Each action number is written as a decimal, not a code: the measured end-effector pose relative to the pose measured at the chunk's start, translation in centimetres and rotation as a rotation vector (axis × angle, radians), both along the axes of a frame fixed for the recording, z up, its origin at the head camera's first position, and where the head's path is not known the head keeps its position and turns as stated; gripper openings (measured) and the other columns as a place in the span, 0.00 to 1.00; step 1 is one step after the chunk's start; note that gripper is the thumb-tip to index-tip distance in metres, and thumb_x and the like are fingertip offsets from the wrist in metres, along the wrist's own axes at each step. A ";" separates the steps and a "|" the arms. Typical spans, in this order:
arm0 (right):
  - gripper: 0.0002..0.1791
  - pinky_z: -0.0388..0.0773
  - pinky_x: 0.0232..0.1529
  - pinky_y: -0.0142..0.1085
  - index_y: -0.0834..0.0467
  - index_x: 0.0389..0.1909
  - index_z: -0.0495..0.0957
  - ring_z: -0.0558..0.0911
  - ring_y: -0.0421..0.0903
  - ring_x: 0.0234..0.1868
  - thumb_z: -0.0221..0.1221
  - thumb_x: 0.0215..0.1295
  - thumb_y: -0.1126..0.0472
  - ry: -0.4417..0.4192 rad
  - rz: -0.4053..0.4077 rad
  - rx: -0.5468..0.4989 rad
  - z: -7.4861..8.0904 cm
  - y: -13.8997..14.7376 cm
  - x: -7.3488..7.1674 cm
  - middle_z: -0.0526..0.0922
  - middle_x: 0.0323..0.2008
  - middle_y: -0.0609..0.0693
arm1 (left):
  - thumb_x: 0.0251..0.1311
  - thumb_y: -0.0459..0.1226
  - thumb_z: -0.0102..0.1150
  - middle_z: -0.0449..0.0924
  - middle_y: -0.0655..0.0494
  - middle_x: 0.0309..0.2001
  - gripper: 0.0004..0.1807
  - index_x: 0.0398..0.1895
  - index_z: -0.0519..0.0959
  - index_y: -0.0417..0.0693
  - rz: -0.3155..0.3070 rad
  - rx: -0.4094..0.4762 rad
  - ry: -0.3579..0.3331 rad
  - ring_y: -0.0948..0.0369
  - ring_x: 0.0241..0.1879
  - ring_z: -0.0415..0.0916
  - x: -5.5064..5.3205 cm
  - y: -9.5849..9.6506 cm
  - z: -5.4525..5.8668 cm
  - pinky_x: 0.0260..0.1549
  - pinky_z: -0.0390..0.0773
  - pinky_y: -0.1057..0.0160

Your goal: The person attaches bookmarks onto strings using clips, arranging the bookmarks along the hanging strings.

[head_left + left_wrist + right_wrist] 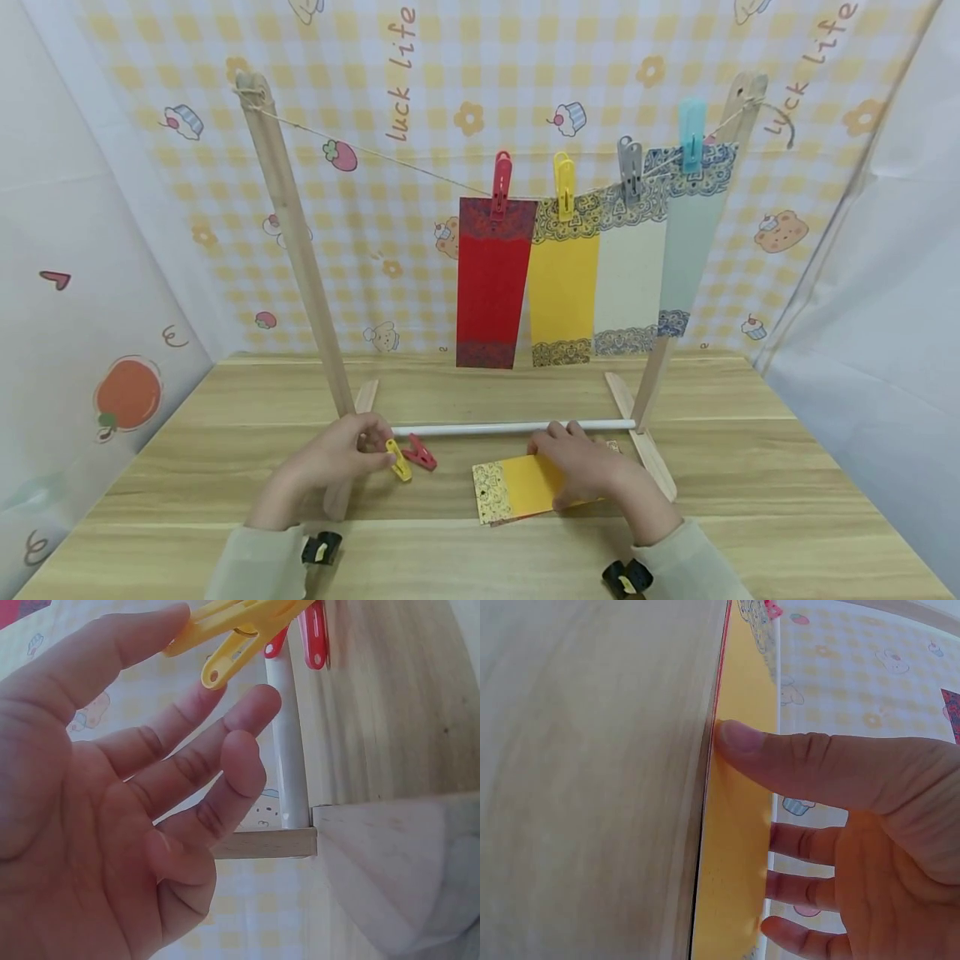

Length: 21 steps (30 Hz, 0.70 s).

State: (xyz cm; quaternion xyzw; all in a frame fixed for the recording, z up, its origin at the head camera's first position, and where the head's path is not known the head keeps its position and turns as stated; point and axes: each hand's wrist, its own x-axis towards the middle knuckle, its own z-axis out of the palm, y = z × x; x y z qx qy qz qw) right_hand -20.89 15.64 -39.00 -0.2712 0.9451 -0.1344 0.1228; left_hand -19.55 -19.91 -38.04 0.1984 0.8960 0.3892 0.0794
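My left hand (341, 454) pinches a yellow clothespin (399, 463) between thumb and fingertips, low over the table at the left. Just beside it lies a red clothespin (420, 454). In the left wrist view the thumb and a fingertip meet the two handles of the yellow clothespin (244, 634), while the other fingers are loosely bent. My right hand (581, 463) spans a yellow card with patterned ends (528, 486), thumb on its near edge and fingers at the far edge. A reddish edge shows beneath that card, the rest of it hidden.
A wooden stand with a left post (300, 233) and a white crossbar (510, 429) rises behind the hands. From its string hang a red card (491, 283), a yellow card (562, 287), a cream card (630, 279) and a pale blue card (688, 242), each held by a clothespin.
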 end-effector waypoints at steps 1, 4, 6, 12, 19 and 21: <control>0.35 0.71 0.48 0.57 0.48 0.51 0.73 0.68 0.50 0.52 0.78 0.40 0.63 0.004 -0.003 -0.008 0.0 0.0 0.0 0.72 0.48 0.45 | 0.59 0.37 0.67 0.80 0.53 0.36 0.13 0.41 0.77 0.39 0.003 0.001 -0.003 0.60 0.36 0.75 0.0 0.0 0.0 0.33 0.76 0.68; 0.32 0.69 0.47 0.55 0.47 0.48 0.73 0.67 0.49 0.50 0.77 0.41 0.63 0.000 -0.016 -0.024 0.0 -0.1 0.1 0.71 0.46 0.43 | 0.59 0.36 0.67 0.81 0.52 0.37 0.14 0.43 0.78 0.38 0.007 0.013 -0.008 0.61 0.36 0.75 0.0 0.1 0.1 0.33 0.76 0.68; 0.30 0.68 0.47 0.55 0.47 0.46 0.73 0.67 0.48 0.49 0.78 0.42 0.62 -0.007 -0.021 -0.028 0.0 -0.1 0.1 0.72 0.46 0.41 | 0.58 0.35 0.67 0.82 0.51 0.37 0.15 0.44 0.78 0.36 0.007 0.026 -0.012 0.61 0.36 0.75 0.0 0.1 0.2 0.33 0.77 0.68; 0.23 0.67 0.49 0.55 0.44 0.42 0.73 0.74 0.44 0.50 0.75 0.49 0.60 -0.029 0.008 -0.053 -0.1 0.2 -0.3 0.80 0.46 0.38 | 0.61 0.35 0.66 0.84 0.50 0.39 0.17 0.49 0.77 0.35 -0.008 0.067 -0.004 0.60 0.38 0.77 -0.1 0.3 0.3 0.34 0.78 0.68; 0.15 0.69 0.45 0.48 0.42 0.35 0.75 0.78 0.41 0.45 0.69 0.57 0.64 0.016 0.092 -0.116 -0.1 0.3 -0.9 0.80 0.38 0.36 | 0.59 0.37 0.68 0.82 0.51 0.38 0.17 0.48 0.77 0.38 -0.020 0.081 0.032 0.62 0.37 0.76 -0.3 0.3 0.1 0.35 0.78 0.68; 0.15 0.69 0.44 0.48 0.42 0.35 0.76 0.77 0.40 0.43 0.68 0.57 0.65 0.020 0.089 -0.129 -0.2 0.3 -1.0 0.80 0.37 0.36 | 0.59 0.37 0.68 0.82 0.52 0.37 0.16 0.47 0.78 0.39 -0.021 0.082 0.040 0.63 0.36 0.76 -0.4 0.3 0.0 0.35 0.78 0.68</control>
